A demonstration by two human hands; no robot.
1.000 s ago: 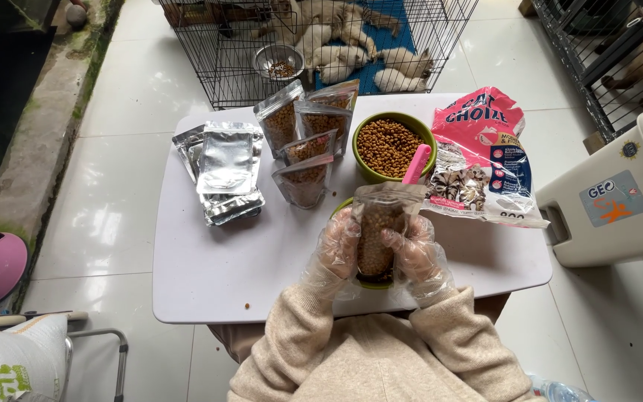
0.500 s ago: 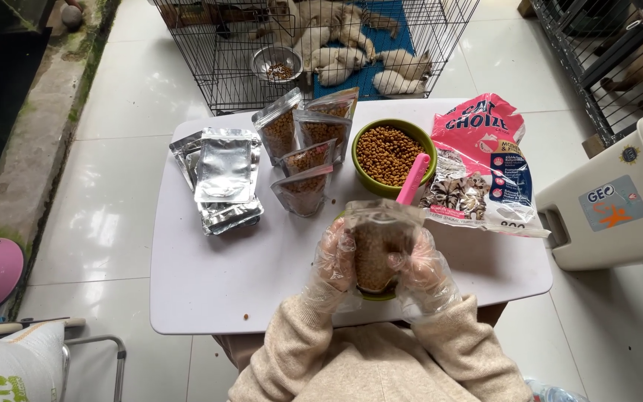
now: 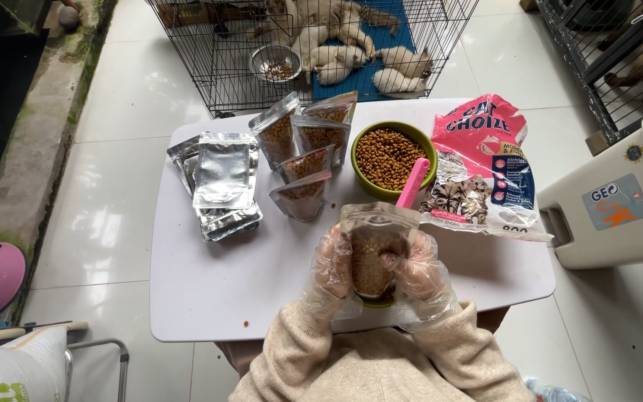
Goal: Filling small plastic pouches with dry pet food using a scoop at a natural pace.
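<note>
Head view: left hand [image 3: 330,269] and right hand [image 3: 420,269], each grip closed on the kibble pouch [image 3: 374,253], hold it upright above the surface's [image 3: 210,290] near edge. The pouch looks light, crinkly and slippery, best held by its filled lower sides.

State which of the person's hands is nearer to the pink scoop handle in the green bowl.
Right. The right hand grips the filled pouch just below the pink scoop handle in the green bowl; the left hand holds the pouch's far side.

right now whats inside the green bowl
The green bowl holds brown kibble, with a pink scoop handle leaning on its rim. The scoop's head and the bowl's bottom are hidden.
</note>
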